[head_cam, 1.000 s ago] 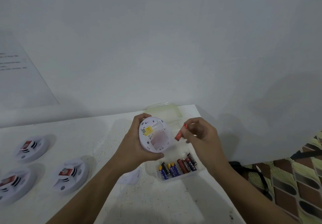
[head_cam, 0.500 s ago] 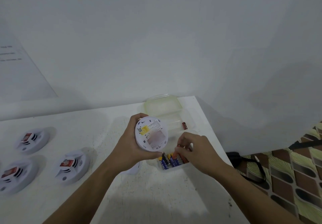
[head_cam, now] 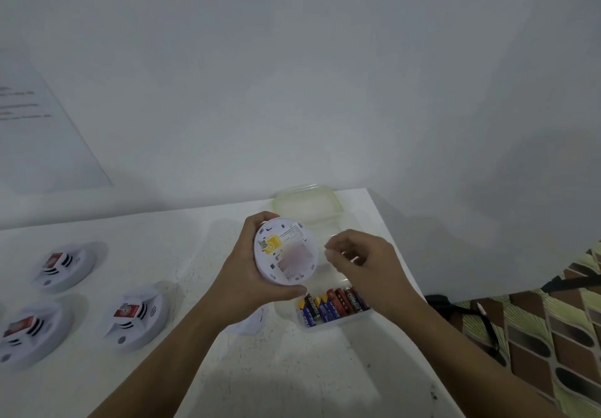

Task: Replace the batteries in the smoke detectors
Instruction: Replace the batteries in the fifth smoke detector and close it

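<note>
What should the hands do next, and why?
Probably the right hand should fit a battery into the smoke detector the left hand holds: its back bay looks empty. Blur hides whether it already holds one from the battery box.

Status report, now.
Left hand grips detector, back toward camera. Right hand curled beside it, contents unclear. Batteries in tray. Nothing blocking.

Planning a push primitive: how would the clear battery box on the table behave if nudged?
Likely slides easily: the clear box looks thin-walled and sits on a smooth table. The batteries lie on their sides, so they would probably roll inside. Possibly skews, since they crowd its near end.
</note>
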